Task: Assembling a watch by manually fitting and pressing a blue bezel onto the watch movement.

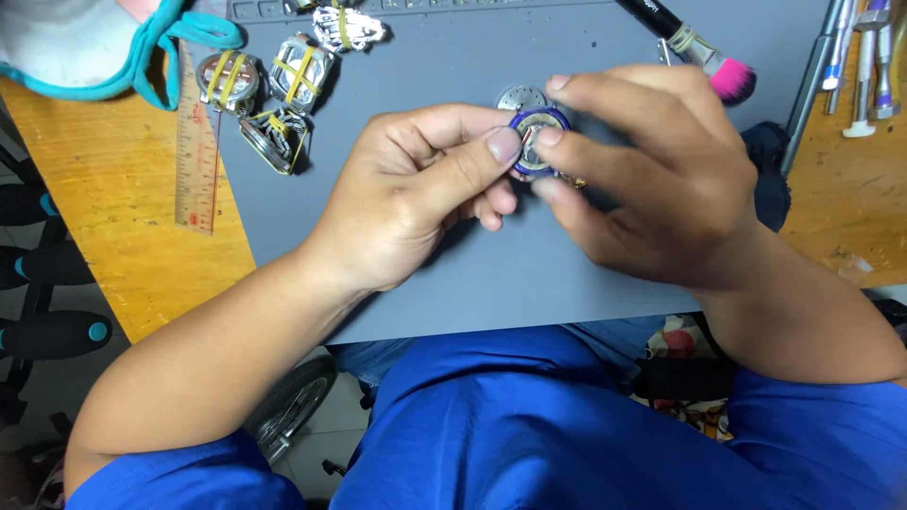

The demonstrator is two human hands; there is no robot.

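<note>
Both hands meet over a grey work mat (472, 274). My left hand (416, 189) pinches a small round part with a blue ring (537, 142) between thumb and fingers. My right hand (652, 179) grips the same part from the right side, fingertips on its rim and underside. A small perforated metal disc (520, 97) lies on the mat just behind the part.
Several metal parts bound with yellow rubber bands (274, 94) lie at the mat's upper left, next to an orange ruler (196, 142). A pink-tipped brush (699, 52) and several hand tools (855, 66) lie at the upper right. The wooden table (113, 208) shows on both sides.
</note>
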